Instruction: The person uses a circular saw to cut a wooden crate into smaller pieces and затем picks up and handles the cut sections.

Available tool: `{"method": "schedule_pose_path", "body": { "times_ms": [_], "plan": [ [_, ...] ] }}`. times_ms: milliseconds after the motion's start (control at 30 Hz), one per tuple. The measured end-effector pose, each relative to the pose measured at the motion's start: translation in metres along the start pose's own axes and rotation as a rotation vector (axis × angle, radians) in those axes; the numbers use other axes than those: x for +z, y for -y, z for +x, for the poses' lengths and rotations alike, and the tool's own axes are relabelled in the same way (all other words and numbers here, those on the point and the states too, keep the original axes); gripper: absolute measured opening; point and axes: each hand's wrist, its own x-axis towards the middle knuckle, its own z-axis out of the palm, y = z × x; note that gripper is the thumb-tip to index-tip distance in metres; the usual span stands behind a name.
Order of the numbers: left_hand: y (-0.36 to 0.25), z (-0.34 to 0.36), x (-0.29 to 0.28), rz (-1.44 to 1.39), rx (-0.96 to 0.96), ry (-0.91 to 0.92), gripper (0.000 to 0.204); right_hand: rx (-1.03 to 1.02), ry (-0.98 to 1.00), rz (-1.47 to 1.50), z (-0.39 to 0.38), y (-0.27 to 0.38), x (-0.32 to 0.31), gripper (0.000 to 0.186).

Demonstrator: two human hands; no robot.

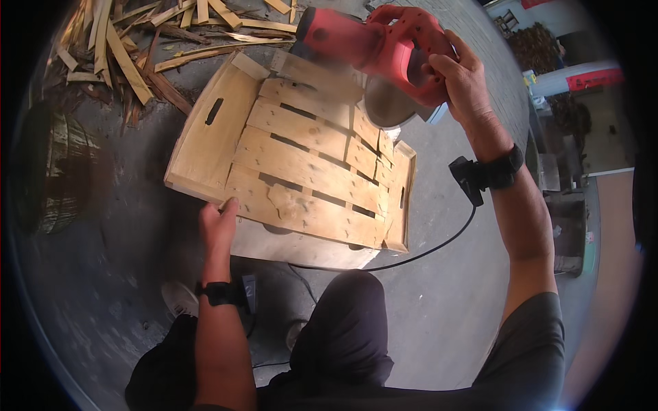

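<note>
A slatted wooden crate [301,185] lies tilted in front of me, with hand slots in its end boards. My left hand [219,220] is closed on the crate's near left corner, thumb on top of the edge. Raised over the crate's far right part, my right hand [467,81] wraps round the rear handle of a red circular saw [391,48]. Its motor end points left, and a round metal disc [389,103] shows below the body. I cannot tell whether the disc touches the wood. The saw's left end is slightly blurred.
Broken wood strips [116,51] are heaped on the concrete floor at the far left. Below them stands a weathered round wooden block [65,171]. Under the crate is a pale wooden box [295,246]. A black cable [439,243] runs from my right wrist strap past the crate's near side.
</note>
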Motion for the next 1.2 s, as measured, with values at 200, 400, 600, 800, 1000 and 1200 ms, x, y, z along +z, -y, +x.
{"method": "schedule_pose_path", "body": {
  "times_ms": [200,400,600,800,1000,1200],
  "plan": [
    [0.019,-0.004,-0.012,-0.047,-0.006,0.01,0.028,-0.04,-0.182,0.092,0.032,0.034,0.012,0.032],
    [0.017,-0.001,-0.01,-0.06,0.0,0.025,0.028,-0.117,-0.289,0.07,0.105,0.03,-0.025,0.013],
    [0.026,0.001,-0.01,-0.051,-0.03,-0.001,0.028,-0.059,-0.404,0.136,0.112,0.042,-0.016,0.011],
    [0.031,0.002,-0.008,-0.044,-0.047,-0.002,0.027,-0.112,-0.333,0.128,0.12,0.035,-0.021,0.016],
    [0.031,-0.001,-0.008,-0.223,0.002,0.006,0.025,-0.172,-0.303,0.193,0.103,0.023,-0.018,0.037],
    [0.03,-0.003,-0.008,-0.233,-0.005,0.061,0.028,-0.294,-0.203,0.252,0.085,0.008,-0.015,0.065]
  ]
}}
